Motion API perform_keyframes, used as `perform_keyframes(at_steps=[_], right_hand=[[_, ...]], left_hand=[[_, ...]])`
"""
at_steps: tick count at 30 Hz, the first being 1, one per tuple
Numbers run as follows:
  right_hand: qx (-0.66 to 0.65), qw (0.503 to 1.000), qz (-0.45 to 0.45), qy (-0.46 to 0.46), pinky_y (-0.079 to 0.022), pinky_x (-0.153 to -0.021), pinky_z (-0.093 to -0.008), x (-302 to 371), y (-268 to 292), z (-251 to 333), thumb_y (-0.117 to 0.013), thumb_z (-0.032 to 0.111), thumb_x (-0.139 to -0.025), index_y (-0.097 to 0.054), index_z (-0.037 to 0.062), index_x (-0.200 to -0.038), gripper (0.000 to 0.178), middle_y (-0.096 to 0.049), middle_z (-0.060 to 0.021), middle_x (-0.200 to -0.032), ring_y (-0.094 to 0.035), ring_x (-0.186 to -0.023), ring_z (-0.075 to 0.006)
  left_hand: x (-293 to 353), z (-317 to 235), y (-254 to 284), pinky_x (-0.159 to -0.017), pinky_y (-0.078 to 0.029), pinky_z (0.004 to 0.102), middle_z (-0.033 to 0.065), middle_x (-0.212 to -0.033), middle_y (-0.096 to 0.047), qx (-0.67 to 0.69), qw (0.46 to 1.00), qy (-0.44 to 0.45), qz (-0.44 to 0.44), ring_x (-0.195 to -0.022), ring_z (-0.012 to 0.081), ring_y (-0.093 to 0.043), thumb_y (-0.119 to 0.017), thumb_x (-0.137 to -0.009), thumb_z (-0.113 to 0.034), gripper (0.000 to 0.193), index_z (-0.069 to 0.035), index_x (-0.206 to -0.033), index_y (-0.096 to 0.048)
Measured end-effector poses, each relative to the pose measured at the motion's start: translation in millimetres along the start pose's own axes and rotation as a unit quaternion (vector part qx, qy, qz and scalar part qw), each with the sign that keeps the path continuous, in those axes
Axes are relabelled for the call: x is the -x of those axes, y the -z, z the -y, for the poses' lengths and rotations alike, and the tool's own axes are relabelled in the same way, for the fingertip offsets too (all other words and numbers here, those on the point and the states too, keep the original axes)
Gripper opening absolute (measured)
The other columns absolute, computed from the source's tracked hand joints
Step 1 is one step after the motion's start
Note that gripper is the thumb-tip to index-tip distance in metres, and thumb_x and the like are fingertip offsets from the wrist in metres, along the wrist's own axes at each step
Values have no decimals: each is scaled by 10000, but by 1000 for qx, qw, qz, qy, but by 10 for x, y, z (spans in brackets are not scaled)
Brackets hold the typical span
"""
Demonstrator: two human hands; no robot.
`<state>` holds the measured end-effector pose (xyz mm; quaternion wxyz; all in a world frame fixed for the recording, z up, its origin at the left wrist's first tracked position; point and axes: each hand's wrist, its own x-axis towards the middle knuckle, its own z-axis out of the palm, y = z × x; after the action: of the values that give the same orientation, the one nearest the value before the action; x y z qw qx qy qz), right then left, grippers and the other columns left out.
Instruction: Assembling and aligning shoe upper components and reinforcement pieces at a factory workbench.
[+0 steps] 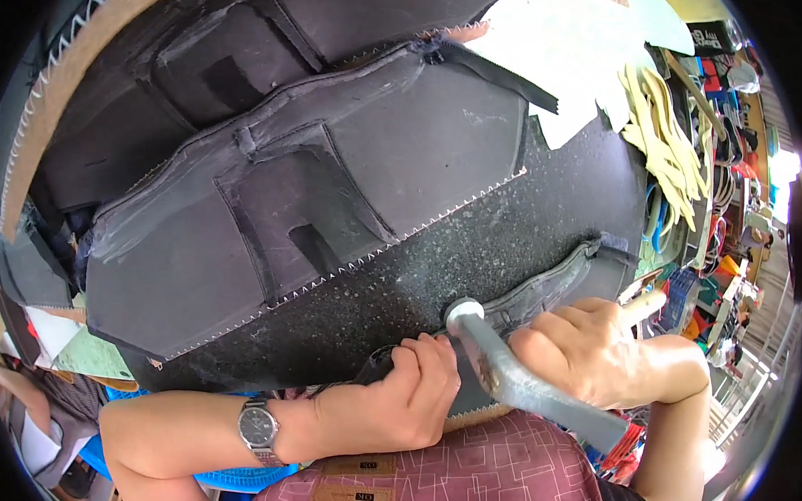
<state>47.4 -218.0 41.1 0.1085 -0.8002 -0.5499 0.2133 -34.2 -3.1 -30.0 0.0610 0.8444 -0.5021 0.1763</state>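
In my right hand (584, 350) is a hammer (523, 379), the fingers wrapped round its pale wooden handle. Its round grey face is down by the near edge of a dark work surface (472, 238), beside a black leather piece (546, 289) with a raised seam. My left hand (398, 394), a watch on its wrist, is closed on the near part of this leather piece, just left of the hammer face; its fingertips are partly hidden. Farther off lies a larger black leather panel (431, 124) with a stitched flap shape and a zigzag-stitched edge.
Another black panel (223, 79) with a brown zigzag-stitched border is at the far left. White sheets (554, 56) and pale yellow gloves (660, 132) lie at the far right. Blue plastic baskets (241, 479) stand below my left arm. Another person (46, 418) sits at the left.
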Motion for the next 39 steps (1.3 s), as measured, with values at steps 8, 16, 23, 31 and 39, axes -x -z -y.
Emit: perform_keyframes(at_steps=[8, 16, 23, 31, 39], right_hand=[[16, 1000, -3, -10, -387, -367, -280, -21, -56, 78, -602, 196, -658, -478, 60, -768, 215, -389, 5, -598, -492, -440, -120], [21, 999, 43, 12, -384, -386, -272, -105, -36, 177, -606, 197, -658, -517, 42, -835, 251, -402, -1, -607, -504, -451, -115], [1, 1000, 5, 29, -377, -387, -260, -168, -39, 193, -611, 183, -642, -526, 47, -840, 255, -401, 15, -606, -493, -458, -106], [1, 1000, -5, 8, -357, -381, -272, -276, -70, 283, -611, 199, -672, -515, 50, -821, 231, -390, 9, -600, -478, -441, -111], [-24, 999, -30, -21, -340, -356, -294, -263, -171, 313, -627, 208, -681, -488, 63, -782, 226, -376, -11, -584, -475, -425, -139]], left_hand=[[42, 391, 80, -527, -420, 266, 50, -727, -502, 375, 911, 139, 94, -619, 144, -473, -586, -643, -187, 262, 16, -807, -603], [199, 395, 157, -635, -468, 277, 72, -755, -587, 372, 916, 121, 92, -720, 197, -573, -599, -640, -152, 270, 45, -817, -647], [368, 91, 146, -691, -468, 316, 110, -795, -605, 106, 994, 18, 9, -763, 241, -576, -570, -681, -184, 270, 46, -792, -656], [410, -86, 220, -673, -461, 312, 110, -846, -583, 155, 970, 186, 12, -775, 214, -541, -552, -728, -178, 309, 61, -899, -648], [442, -345, 117, -710, -438, 312, 39, -807, -526, 207, 893, 392, -78, -777, 182, -530, -616, -704, -124, 256, -11, -932, -640]])
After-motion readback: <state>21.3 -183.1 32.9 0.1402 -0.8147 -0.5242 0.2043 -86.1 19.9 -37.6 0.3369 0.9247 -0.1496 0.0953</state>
